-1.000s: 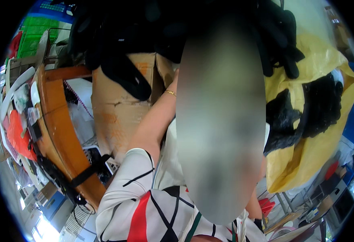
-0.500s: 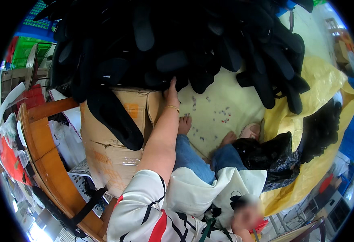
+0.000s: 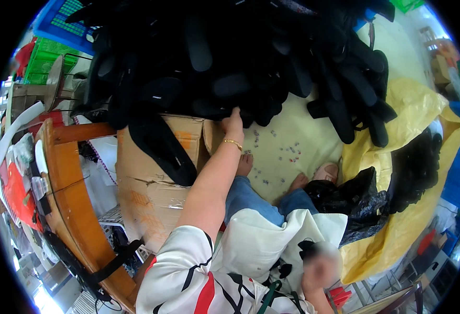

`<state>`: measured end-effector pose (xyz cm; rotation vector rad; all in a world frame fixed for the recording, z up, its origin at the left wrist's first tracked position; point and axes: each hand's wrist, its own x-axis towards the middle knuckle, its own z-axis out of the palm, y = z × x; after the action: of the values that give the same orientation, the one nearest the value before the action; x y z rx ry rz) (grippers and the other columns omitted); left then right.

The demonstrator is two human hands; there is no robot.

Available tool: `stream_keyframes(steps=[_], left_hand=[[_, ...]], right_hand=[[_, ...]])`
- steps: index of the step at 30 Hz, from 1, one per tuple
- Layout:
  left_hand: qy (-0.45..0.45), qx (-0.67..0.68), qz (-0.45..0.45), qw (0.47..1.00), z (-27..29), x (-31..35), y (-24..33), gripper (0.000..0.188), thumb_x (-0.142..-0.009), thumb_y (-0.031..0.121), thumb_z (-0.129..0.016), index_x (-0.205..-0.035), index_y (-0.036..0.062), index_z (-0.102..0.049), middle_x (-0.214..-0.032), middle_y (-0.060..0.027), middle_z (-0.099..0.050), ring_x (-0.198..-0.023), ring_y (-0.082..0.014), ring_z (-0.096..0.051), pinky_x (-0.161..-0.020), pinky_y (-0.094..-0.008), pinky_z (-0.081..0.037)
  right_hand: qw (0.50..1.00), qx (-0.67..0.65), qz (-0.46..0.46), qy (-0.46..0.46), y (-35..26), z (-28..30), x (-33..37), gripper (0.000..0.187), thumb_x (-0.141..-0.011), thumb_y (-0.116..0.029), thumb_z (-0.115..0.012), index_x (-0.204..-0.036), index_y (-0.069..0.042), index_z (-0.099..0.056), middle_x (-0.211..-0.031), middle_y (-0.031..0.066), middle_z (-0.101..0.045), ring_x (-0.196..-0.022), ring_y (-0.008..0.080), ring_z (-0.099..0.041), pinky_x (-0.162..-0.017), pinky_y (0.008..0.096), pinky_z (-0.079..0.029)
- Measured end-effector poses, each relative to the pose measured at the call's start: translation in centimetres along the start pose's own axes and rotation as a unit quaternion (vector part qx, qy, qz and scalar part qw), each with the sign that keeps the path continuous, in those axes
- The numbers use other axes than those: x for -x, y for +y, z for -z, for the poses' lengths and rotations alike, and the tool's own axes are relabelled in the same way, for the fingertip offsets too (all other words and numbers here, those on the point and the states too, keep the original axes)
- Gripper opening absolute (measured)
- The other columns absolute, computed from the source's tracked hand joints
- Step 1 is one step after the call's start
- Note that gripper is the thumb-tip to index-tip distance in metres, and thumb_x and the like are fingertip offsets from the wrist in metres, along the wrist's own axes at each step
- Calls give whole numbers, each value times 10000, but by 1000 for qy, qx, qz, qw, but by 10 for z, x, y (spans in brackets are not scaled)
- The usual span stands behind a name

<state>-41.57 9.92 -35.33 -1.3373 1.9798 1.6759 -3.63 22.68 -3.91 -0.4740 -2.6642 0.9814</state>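
Note:
A big heap of black shoes (image 3: 198, 47) fills the far side. My left hand (image 3: 233, 124), with a gold bracelet on its wrist, reaches to the heap's near edge. Its thumb shows on top, and the fingers look closed round a dark shoe whose outline merges with the pile. One black shoe (image 3: 162, 149) lies on a cardboard box (image 3: 148, 201), left of my left forearm. My right hand (image 3: 318, 277) is near my body at the lower right, its fingers blurred. Beside it is a small black piece (image 3: 307, 249); whether the hand holds it is unclear.
A white cloth (image 3: 253, 240) covers my lap. Small bits (image 3: 290, 152) are scattered on the pale floor by my feet. Right of my legs lie a black plastic bag (image 3: 353, 201) and a yellow sack (image 3: 413, 115). A wooden chair (image 3: 70, 209) stands left.
The view has shifted slightly, so most things sit farther right. My left hand has drawn back a little at the heap's edge. My right hand stays low near my body.

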Motion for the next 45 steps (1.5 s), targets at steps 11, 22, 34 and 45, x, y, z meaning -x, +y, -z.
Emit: stream_keyframes(steps=[11, 22, 34, 45], left_hand=[[-264, 74, -71, 959, 105, 167, 5, 415, -816, 216, -724, -1063, -110, -651, -1067, -148, -692, -973, -219, -651, -850, -345, -501], [-316, 175, -244, 900, 279, 270, 35, 390, -871, 106, -689, -1205, -69, -588, -1157, -115, -648, -1040, -192, -617, -967, -317, -483], [-72, 254, -111, 958, 401, 189, -59, 492, -882, 165, -710, -1287, -43, -523, -1232, -124, -605, -1095, -226, -600, -964, -327, -472], [-106, 371, -254, 887, 417, 256, 5, 407, -849, 14, -672, -1237, 7, -551, -1156, -103, -629, -1038, -235, -630, -921, -368, -532]], right_hand=[[996, -17, 47, 80, -5, -1, 16, 144, -784, 59, -677, -905, -6, -635, -664, 68, -523, -556, 184, -450, -482, 302, -334], [992, -65, 40, 102, -13, -8, 23, 61, -863, -8, -679, -915, -1, -648, -713, 78, -547, -603, 188, -496, -540, 302, -398], [992, -69, 60, 90, -11, -13, 24, 54, -882, -33, -668, -914, 7, -652, -759, 88, -572, -661, 204, -534, -609, 310, -442], [944, -283, -122, 118, -11, -10, 43, 120, -970, -121, -629, -990, -3, -623, -787, -4, -585, -681, 73, -524, -650, 228, -455]])
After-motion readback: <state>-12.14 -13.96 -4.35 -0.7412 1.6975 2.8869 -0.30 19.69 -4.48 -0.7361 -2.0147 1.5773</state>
